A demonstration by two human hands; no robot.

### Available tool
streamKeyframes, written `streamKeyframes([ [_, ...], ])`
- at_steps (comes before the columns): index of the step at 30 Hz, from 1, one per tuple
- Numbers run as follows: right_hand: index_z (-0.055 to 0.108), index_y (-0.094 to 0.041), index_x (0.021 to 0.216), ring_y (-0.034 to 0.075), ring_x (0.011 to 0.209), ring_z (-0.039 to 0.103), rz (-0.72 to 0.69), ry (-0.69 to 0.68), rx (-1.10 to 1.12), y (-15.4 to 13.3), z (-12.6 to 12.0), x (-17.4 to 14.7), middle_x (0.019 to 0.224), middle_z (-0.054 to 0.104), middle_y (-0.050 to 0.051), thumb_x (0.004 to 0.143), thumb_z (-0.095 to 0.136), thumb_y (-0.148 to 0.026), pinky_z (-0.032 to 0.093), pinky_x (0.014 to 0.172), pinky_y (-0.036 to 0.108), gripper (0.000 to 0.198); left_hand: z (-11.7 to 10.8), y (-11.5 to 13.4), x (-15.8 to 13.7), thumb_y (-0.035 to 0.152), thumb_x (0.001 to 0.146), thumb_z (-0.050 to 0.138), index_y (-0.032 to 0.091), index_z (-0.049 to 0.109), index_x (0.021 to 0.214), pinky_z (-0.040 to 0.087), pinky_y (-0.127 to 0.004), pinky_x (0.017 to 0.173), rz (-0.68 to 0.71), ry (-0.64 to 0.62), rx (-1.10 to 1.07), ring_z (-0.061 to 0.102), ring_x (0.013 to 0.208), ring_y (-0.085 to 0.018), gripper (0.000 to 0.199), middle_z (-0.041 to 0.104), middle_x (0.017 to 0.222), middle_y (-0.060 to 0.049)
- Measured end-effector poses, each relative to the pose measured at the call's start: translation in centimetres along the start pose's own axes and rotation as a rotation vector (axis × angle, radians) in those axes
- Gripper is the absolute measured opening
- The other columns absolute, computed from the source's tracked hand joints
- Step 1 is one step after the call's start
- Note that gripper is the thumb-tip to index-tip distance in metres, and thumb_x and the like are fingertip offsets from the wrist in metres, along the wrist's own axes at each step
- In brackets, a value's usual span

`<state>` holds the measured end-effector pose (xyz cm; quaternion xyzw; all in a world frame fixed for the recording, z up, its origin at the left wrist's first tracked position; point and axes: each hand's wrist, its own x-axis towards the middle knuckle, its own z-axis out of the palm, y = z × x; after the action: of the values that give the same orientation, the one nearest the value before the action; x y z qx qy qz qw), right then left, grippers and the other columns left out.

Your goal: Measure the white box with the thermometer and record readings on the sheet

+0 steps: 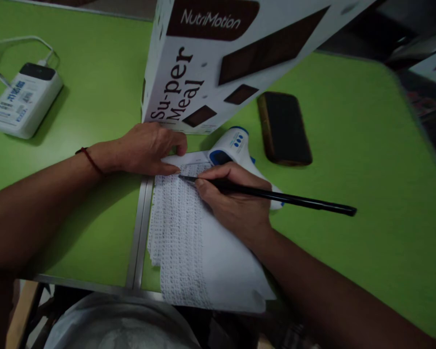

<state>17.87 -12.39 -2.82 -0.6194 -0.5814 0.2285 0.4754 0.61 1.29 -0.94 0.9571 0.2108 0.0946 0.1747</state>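
My right hand [236, 198] pinches a long black pen [294, 195], its tip touching the upper part of a sheet of paper [189, 242]. Dense rows of small marks cover the sheet's left side, while its right side is blank; more sheets show beneath it. At the paper's top left, my left hand [152, 148] rests with the thumb stretched toward the pen tip and the index finger bent, a gap between them. A white and blue handheld infrared thermometer [234, 145] lies just beyond my right hand, which partly covers it.
A tall NutriMotion box [210, 72] stands behind the papers. Right of it lies a dark phone [287, 128] in a worn case. A white power bank [29, 99] with a cable sits far left on the green table [366, 145]. A metal strip [138, 237] crosses the tabletop.
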Motion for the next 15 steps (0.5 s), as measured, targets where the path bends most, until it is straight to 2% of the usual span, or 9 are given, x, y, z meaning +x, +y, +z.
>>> streamKeyframes([
  [8, 0.061, -0.027, 0.067, 0.014, 0.053, 0.057, 0.039, -0.048, -0.004, -0.13, -0.36, 0.12, 0.059, 0.064, -0.003, 0.076, 0.07, -0.021, 0.05, 0.05, 0.031, 0.014, -0.28, 0.31, 0.14, 0.033, 0.081, 0.072, 0.019, 0.071, 0.104, 0.035, -0.026, 0.06, -0.013, -0.021, 0.007, 0.057, 0.062, -0.013, 0.027, 0.066, 0.069, 0.002],
  [12, 0.061, -0.028, 0.067, 0.015, 0.054, 0.058, 0.042, -0.01, -0.023, -0.05, -0.32, 0.16, 0.059, 0.064, -0.003, 0.075, 0.068, -0.019, 0.05, 0.05, 0.031, 0.014, -0.55, 0.63, 0.22, 0.03, 0.082, 0.073, 0.016, 0.071, 0.106, 0.034, -0.026, 0.06, -0.057, -0.065, 0.012, 0.055, 0.06, -0.013, 0.028, 0.064, 0.067, 0.002],
  [15, 0.061, -0.028, 0.067, 0.014, 0.053, 0.056, 0.037, 0.003, -0.027, 0.12, -0.22, 0.08, 0.058, 0.063, -0.003, 0.075, 0.066, -0.017, 0.048, 0.049, 0.03, 0.014, -0.48, 0.58, 0.2, 0.031, 0.082, 0.073, 0.017, 0.071, 0.105, 0.035, -0.026, 0.06, -0.039, -0.052, 0.015, 0.055, 0.06, -0.013, 0.027, 0.063, 0.066, 0.002],
])
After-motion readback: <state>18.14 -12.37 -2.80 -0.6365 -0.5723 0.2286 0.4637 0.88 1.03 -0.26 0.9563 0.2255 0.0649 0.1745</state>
